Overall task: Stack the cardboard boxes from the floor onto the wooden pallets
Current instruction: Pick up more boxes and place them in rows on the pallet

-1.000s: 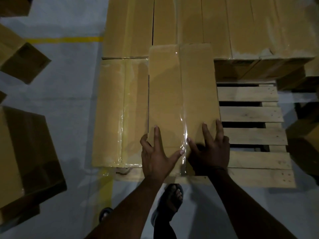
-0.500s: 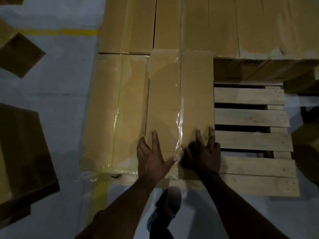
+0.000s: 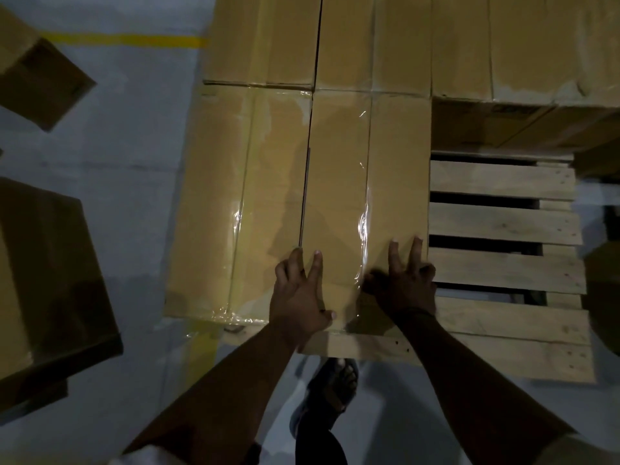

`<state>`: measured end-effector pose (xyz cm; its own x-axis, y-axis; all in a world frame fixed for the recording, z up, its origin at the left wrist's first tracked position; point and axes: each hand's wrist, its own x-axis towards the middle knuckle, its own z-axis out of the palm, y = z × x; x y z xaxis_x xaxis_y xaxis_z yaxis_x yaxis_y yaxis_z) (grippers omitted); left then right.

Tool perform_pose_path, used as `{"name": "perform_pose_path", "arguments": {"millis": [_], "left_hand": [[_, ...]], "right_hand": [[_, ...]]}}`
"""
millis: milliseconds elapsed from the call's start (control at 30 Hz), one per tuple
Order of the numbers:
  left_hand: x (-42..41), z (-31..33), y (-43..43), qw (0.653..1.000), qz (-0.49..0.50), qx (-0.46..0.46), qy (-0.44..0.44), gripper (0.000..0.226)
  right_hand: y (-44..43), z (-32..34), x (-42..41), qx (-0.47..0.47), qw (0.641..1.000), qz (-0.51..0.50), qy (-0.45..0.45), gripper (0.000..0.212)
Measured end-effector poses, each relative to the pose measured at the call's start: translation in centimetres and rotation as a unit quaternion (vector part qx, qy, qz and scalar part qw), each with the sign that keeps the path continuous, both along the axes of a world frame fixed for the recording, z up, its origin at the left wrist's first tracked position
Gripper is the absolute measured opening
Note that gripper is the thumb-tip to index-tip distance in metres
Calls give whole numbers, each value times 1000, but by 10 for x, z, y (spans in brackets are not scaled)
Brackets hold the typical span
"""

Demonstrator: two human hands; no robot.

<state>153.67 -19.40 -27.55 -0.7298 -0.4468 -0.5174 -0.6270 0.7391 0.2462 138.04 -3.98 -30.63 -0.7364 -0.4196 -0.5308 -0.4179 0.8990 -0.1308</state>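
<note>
Head view: a long, narrow cardboard box (image 3: 339, 182) lies flat on the wooden pallet (image 3: 503, 223). Its long axis runs from near to far, and its far end butts against a far row of boxes (image 3: 369, 41). The card is matte tan and smooth. A strip of clear tape (image 3: 364, 226), glossy and wrinkled, runs the length of its top seam. Its left side sits against a neighbouring box (image 3: 241, 196) of the same shape, laid parallel and also taped, with a thin dark gap between them.

To the right the pallet's pale, rough-grained slats are bare. They run left to right, across the box's axis, with dark slots between them.

The left hand (image 3: 298, 297) rests on the near end of the box top with its fingers spread and straight, gripping nothing. Its thumb lies along the near edge. The right hand (image 3: 406, 283) lies flat on the near right corner, fingers extended on the card, likewise unclenched.

On the grey floor (image 3: 134, 146) to the left lie a large box (image 3: 50, 280) and, farther off, a smaller box (image 3: 40, 72), both skewed. A yellow line (image 3: 124, 40) crosses the floor at the far left. A sandalled foot (image 3: 335, 387) stands just near the pallet's front edge.
</note>
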Motion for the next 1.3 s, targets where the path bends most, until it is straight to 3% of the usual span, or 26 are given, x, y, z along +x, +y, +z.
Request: {"name": "perform_pose_path", "arguments": {"millis": [167,300,400,467,600,800,1300], "left_hand": [[11,9,-24,993,-106,34,-45,138],[32,3,-30,980,-188,24,-62,144],[41,-4,-34,972,-230,-26,-37,135],[44,-6,-36,969,-239,-56,6,128],[44,-3,-40,965,-259,-50,-1,124],[47,-4,-47,961,-270,-49,7,127],[43,-8,-40,962,-267,-62,9,122]], "right_hand": [[-19,16,15,50,999,-3,-20,100],[-21,20,48,12,996,74,-45,95],[-17,21,83,-10,988,128,-90,101],[-14,21,106,-14,987,133,-89,107],[-14,14,128,15,989,134,-68,118],[-13,10,126,-2,992,127,-12,89],[-6,4,123,-2,989,145,32,88]]}}
